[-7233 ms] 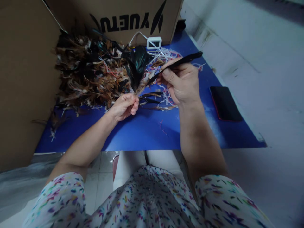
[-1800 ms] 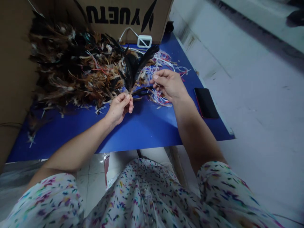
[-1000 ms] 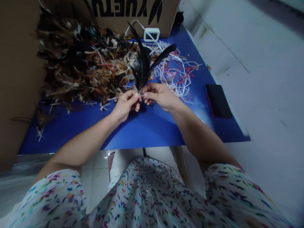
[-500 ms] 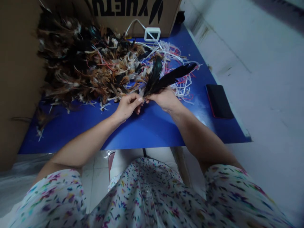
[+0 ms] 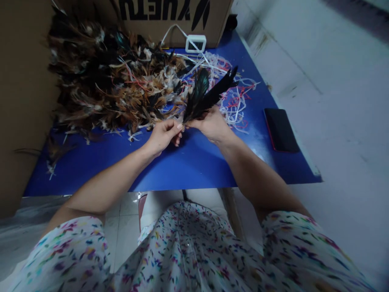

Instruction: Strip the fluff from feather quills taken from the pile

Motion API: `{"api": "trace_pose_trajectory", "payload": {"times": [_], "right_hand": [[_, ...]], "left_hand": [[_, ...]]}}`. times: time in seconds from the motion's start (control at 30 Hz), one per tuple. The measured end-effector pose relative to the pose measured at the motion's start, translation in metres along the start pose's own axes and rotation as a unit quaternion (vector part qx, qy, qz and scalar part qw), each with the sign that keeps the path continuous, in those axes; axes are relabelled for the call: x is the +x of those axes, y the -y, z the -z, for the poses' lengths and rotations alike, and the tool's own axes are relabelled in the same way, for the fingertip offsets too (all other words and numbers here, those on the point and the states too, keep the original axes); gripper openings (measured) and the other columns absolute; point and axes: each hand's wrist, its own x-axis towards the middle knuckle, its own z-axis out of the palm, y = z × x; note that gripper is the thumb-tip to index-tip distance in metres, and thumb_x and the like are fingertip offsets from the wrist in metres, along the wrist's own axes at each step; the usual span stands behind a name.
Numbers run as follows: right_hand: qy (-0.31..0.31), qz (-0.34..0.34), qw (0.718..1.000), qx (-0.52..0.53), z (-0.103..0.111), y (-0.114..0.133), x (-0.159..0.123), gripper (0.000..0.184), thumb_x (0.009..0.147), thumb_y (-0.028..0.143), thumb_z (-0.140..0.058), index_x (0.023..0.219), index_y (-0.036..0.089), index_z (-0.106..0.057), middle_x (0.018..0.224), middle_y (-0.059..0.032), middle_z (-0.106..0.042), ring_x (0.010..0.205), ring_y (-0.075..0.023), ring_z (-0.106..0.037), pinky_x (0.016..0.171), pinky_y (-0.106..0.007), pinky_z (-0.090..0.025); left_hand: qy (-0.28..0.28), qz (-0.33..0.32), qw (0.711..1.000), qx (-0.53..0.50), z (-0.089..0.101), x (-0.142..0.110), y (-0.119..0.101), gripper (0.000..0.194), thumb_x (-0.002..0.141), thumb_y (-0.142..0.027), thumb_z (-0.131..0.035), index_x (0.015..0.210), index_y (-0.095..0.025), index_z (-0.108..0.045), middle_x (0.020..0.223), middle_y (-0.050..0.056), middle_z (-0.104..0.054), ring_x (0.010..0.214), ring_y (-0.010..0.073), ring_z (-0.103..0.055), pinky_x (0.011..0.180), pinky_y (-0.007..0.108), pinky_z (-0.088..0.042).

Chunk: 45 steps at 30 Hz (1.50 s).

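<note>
Dark feathers (image 5: pixel 203 91) with a green sheen fan upward between my hands, over the blue table. My left hand (image 5: pixel 166 135) pinches their lower ends between thumb and fingers. Right beside it, my right hand (image 5: pixel 209 125) is closed on the same feathers near the base, its fingers partly hidden behind them. Just beyond lies a big heap of brown and black feathers (image 5: pixel 121 89), some with white ties at their ends. White and red strings (image 5: pixel 237 101) lie tangled behind my right hand.
A cardboard box (image 5: pixel 170 30) with black lettering stands at the back, with a small white-framed device (image 5: pixel 195 44) before it. A dark phone (image 5: pixel 281 129) lies at the table's right edge, near the wall. Brown cardboard (image 5: pixel 24 101) rises on the left.
The long dark feather on the right has swung up and inward, so the fan is narrower. My right hand has shifted slightly; my left hand stays in place.
</note>
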Motion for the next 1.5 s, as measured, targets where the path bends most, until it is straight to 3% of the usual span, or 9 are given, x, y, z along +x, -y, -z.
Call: {"api": "trace_pose_trajectory", "payload": {"times": [0.17,0.47,0.73,0.9,1.23,1.5], "right_hand": [[0.007,0.007,1.000,0.005,0.001,-0.002,0.001,0.027,0.073,0.034,-0.085,0.070,0.023,-0.060,0.072,0.0001,-0.065,0.073,-0.0182,-0.065,0.073,-0.037,-0.060],[0.037,0.013,0.998,0.058,0.003,-0.001,0.003,0.045,0.063,0.052,-0.091,0.079,0.021,-0.063,0.081,-0.0015,-0.071,0.088,-0.0222,-0.070,0.087,-0.040,-0.060],[0.054,-0.016,0.995,0.077,0.002,-0.009,0.005,0.038,0.065,0.041,-0.087,0.080,0.021,-0.058,0.075,0.0004,-0.068,0.075,-0.0178,-0.066,0.073,-0.033,-0.054],[0.065,-0.015,0.994,0.084,0.003,-0.009,0.005,0.035,0.066,0.035,-0.085,0.085,0.020,-0.059,0.078,0.0009,-0.069,0.078,-0.0172,-0.065,0.077,-0.033,-0.053],[0.042,-0.045,0.994,0.089,0.005,-0.009,0.005,0.047,0.059,0.042,-0.094,0.073,0.022,-0.054,0.070,0.0006,-0.062,0.068,-0.0152,-0.058,0.066,-0.032,-0.049],[0.037,-0.041,0.989,0.137,0.004,-0.007,0.004,0.054,0.053,0.043,-0.098,0.083,0.019,-0.061,0.079,-0.0016,-0.069,0.077,-0.0177,-0.067,0.073,-0.033,-0.056]], "left_hand": [[0.005,0.020,1.000,0.001,0.000,0.000,0.000,0.054,0.060,-0.061,-0.091,0.068,-0.015,-0.064,0.055,-0.003,-0.061,0.040,0.0069,-0.056,0.039,0.018,-0.049],[0.028,0.047,0.999,-0.003,-0.003,-0.003,-0.006,0.056,0.060,-0.060,-0.092,0.072,-0.014,-0.062,0.053,-0.005,-0.060,0.039,0.0071,-0.055,0.039,0.019,-0.048],[0.021,0.090,0.996,-0.011,-0.001,-0.002,-0.008,0.035,0.081,-0.042,-0.082,0.075,-0.016,-0.061,0.053,-0.006,-0.059,0.040,0.0063,-0.054,0.041,0.018,-0.047],[0.027,0.098,0.995,-0.010,-0.002,-0.001,-0.010,0.031,0.083,-0.039,-0.080,0.074,-0.016,-0.060,0.052,-0.006,-0.059,0.038,0.0067,-0.053,0.040,0.019,-0.046],[0.040,0.050,0.998,-0.015,0.000,-0.002,-0.007,0.038,0.077,-0.046,-0.083,0.076,-0.017,-0.059,0.054,-0.006,-0.061,0.038,0.0073,-0.055,0.040,0.019,-0.046],[0.008,0.027,1.000,0.002,-0.001,-0.002,-0.008,0.040,0.077,-0.048,-0.083,0.076,-0.017,-0.059,0.054,-0.006,-0.060,0.039,0.0066,-0.054,0.039,0.018,-0.046]]}}
